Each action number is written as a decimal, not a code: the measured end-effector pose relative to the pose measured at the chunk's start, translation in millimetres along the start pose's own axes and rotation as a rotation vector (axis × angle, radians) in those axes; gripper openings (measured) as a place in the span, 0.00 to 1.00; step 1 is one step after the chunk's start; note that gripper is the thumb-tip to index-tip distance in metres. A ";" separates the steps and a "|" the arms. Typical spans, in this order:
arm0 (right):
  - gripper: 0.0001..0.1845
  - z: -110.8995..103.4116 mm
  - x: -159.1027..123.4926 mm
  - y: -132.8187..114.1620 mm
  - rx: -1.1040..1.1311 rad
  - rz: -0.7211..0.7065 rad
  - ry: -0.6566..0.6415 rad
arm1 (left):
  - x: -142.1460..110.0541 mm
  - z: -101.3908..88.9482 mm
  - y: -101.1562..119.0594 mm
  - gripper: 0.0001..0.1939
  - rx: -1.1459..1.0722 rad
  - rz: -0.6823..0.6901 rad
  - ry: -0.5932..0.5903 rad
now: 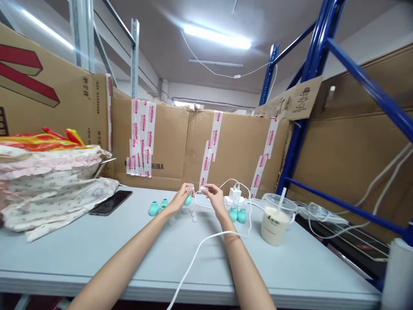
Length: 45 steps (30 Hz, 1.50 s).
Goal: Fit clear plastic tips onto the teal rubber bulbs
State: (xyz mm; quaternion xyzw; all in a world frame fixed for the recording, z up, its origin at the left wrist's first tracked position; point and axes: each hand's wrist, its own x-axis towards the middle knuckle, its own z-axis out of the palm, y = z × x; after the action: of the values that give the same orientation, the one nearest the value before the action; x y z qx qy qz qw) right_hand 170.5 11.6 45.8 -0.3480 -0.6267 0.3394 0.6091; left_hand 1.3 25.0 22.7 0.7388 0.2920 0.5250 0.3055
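Between the fingers of my left hand (179, 200) is a small teal bulb (188, 200) with a pale, see-through tip on top. My right hand (215, 199) pinches a small white piece (203, 188) just to the right of that tip, apart from it. Its exact kind is too small to tell. Several small translucent pieces (194, 216) lie on the table below the hands. Left of my left hand stand open-necked teal bulbs (154, 209). Two more teal bulbs (241, 216) with clear tops stand to the right of my right hand.
A white cable (200, 249) runs across the table and over my right forearm. A white charger (235, 193) sits behind the right bulbs. Nearby are a lidded drink cup (273, 226), a phone (111, 203) and piled cloth (58, 189). Cardboard (167, 142) walls the back.
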 end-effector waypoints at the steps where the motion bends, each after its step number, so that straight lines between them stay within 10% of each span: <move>1: 0.15 1.2 -1.2 -0.9 -0.002 0.000 -0.005 | -5.7 1.6 1.3 0.18 -0.007 -0.009 -0.034; 25: 0.15 0.5 -2.0 -4.4 0.013 0.047 -0.135 | -26.0 7.4 36.2 0.14 0.478 0.038 0.007; 45: 0.16 -10.6 -6.1 -8.6 -0.168 0.071 -0.388 | -30.7 10.4 43.4 0.13 0.894 0.159 -0.194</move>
State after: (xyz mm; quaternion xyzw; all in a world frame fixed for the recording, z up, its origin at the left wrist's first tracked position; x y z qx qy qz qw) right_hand 181.0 1.8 50.1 -0.3476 -0.7455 0.3678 0.4338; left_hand 7.5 -27.5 34.5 0.8637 0.4023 0.2979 -0.0583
